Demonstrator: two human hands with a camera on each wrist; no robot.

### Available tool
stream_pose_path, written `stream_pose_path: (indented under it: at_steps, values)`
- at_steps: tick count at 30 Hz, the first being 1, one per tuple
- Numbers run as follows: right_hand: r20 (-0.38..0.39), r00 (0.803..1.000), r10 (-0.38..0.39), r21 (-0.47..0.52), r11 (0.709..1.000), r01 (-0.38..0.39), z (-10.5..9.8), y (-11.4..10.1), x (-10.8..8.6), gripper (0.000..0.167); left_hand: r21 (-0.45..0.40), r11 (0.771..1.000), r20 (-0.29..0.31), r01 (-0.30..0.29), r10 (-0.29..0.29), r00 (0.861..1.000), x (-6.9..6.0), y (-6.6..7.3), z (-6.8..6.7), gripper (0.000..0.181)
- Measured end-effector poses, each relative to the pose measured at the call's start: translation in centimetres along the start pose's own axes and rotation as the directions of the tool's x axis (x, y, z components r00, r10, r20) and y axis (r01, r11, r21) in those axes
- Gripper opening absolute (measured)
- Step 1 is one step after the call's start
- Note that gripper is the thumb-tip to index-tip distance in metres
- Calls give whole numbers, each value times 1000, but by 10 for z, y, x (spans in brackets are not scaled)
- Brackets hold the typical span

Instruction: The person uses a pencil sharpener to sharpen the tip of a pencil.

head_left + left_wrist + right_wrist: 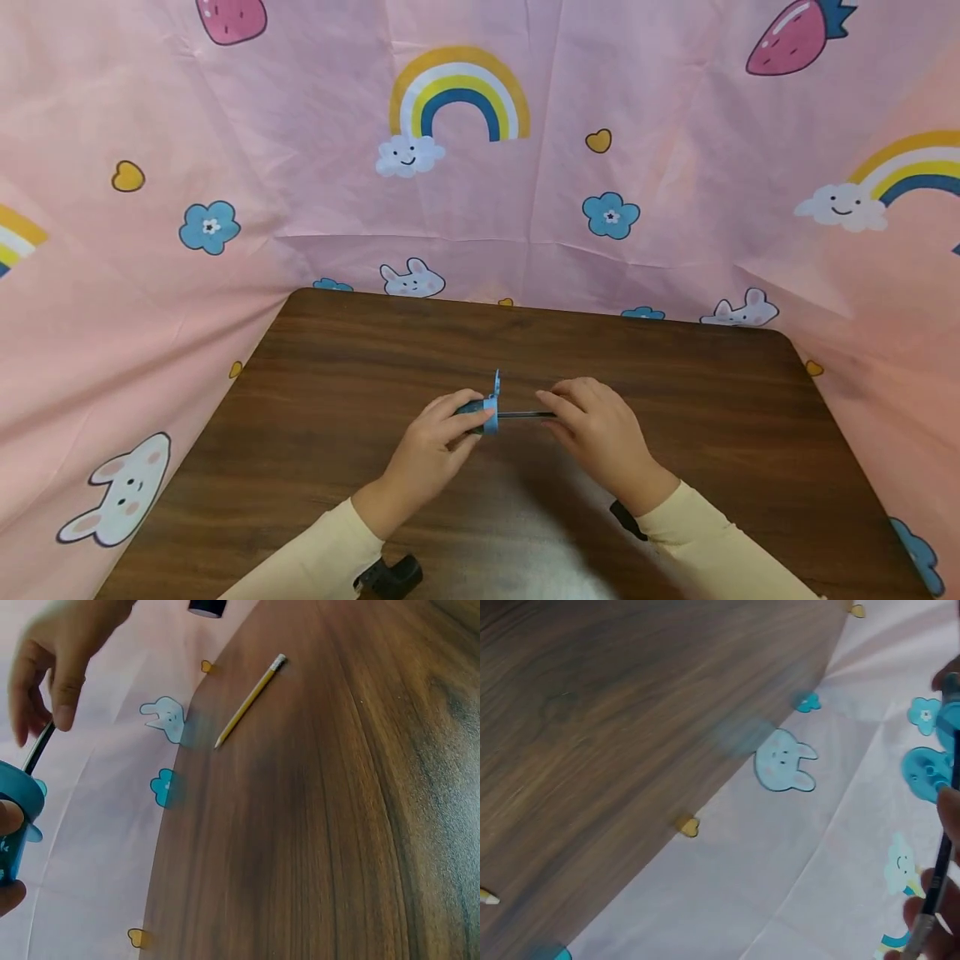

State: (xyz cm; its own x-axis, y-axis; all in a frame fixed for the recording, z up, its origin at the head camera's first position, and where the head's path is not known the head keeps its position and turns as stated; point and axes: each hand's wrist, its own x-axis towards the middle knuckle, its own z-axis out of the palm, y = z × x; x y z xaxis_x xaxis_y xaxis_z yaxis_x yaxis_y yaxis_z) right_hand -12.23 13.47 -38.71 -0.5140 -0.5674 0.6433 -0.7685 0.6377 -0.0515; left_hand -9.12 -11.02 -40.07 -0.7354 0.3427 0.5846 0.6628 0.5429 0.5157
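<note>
Two hands are being used above the brown wooden table (337,358): a blue flip-lid container (491,419) is being gripped in the left hand (423,450), its mouth turned toward the right hand (603,433), where a slender dark stick (525,414), probably a pencil, is being pinched. The work is seemingly being carried through its middle stage: the lid (497,385) is standing open and the stick is being held to the mouth, its depth inside being hidden; the stick is not yet being drawn away, nor the lid being closed. A light blue rim, a darker rounded body and pale markings are being shown by the container. A yellow pencil (251,701) is lying untouched on the tabletop.
</note>
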Motion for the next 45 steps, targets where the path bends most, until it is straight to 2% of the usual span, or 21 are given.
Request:
stream_pose_path:
  at_steps: [4, 8, 15, 18, 20, 23, 25, 27, 28, 29, 30, 32, 34, 35, 36, 37, 38, 40, 42, 43, 45]
  values:
    - [-47, 998, -49, -22, 999, 48, 3, 0, -7, 20, -44, 996, 9, 73, -72, 997, -3, 5, 0, 40]
    - [-112, 990, -85, -47, 996, 80, 7, 0, -10, 38, -62, 993, -2, 99, -99, 995, -4, 7, 1, 41]
    - [-283, 943, -176, -83, 984, 158, 12, 1, -11, 27, -94, 984, -2, 149, -150, 989, 0, 11, -1, 43]
    - [-307, 936, -174, -92, 984, 153, 13, 1, -11, 27, -89, 985, 8, 150, -150, 989, 1, 11, -2, 44]
    - [-289, 945, -150, -85, 988, 130, 12, -1, -11, 30, -75, 988, 18, 136, -135, 991, 1, 11, -3, 44]
    - [-192, 979, -70, -35, 997, 65, 9, -4, -11, 23, -40, 996, 34, 75, -74, 997, 1, 8, -3, 43]
    - [-92, 996, 5, 24, 1000, -3, 6, -6, -10, 12, -12, 1000, 37, 7, -7, 999, 1, 6, -4, 41]
    - [44, 995, 95, 121, 988, -99, 1, -8, -8, 9, 21, 997, 34, -75, 75, 997, 1, 2, -5, 38]
    - [122, 982, 143, 181, 970, -164, -2, -8, -6, 10, 38, 992, 33, -118, 117, 993, 1, 1, -5, 38]
    - [217, 957, 193, 249, 937, -245, -5, -8, -4, 10, 57, 985, 32, -162, 161, 986, 2, -1, -5, 38]
    - [319, 919, 233, 321, 886, -336, -8, -6, -1, 8, 76, 975, 32, -207, 205, 978, 2, -3, -5, 39]
    - [515, 809, 284, 421, 738, -527, -13, -1, 4, 6, 100, 955, 40, -279, 276, 960, 2, -5, -5, 43]
    - [653, 700, 287, 456, 589, -667, -16, 5, 8, 7, 108, 938, 49, -329, 326, 944, 1, -7, -5, 48]
    - [697, 661, 278, 460, 534, -709, -16, 8, 10, 8, 107, 934, 53, -341, 337, 940, 1, -8, -5, 49]
    - [718, 643, 267, 464, 506, -727, -17, 11, 11, 9, 105, 933, 54, -345, 341, 938, 1, -8, -5, 51]
    - [723, 638, 264, 457, 509, -729, -17, 12, 11, 9, 96, 937, 53, -336, 333, 942, 1, -8, -5, 49]
    - [712, 650, 265, 448, 541, -712, -17, 13, 12, 9, 91, 942, 48, -323, 320, 946, 2, -8, -5, 48]
    - [656, 697, 288, 401, 649, -646, -18, 10, 13, 7, 81, 957, 36, -277, 275, 961, 3, -8, -4, 43]
    - [550, 775, 311, 296, 795, -529, -17, 4, 14, 10, 69, 972, 22, -223, 222, 975, 4, -7, -4, 40]
    - [491, 813, 312, 228, 855, -466, -17, 1, 14, 13, 62, 979, 16, -196, 195, 981, 5, -7, -4, 38]
    - [370, 883, 289, 111, 930, -351, -15, -4, 13, 22, 52, 988, 6, -149, 149, 989, 6, -5, -5, 38]
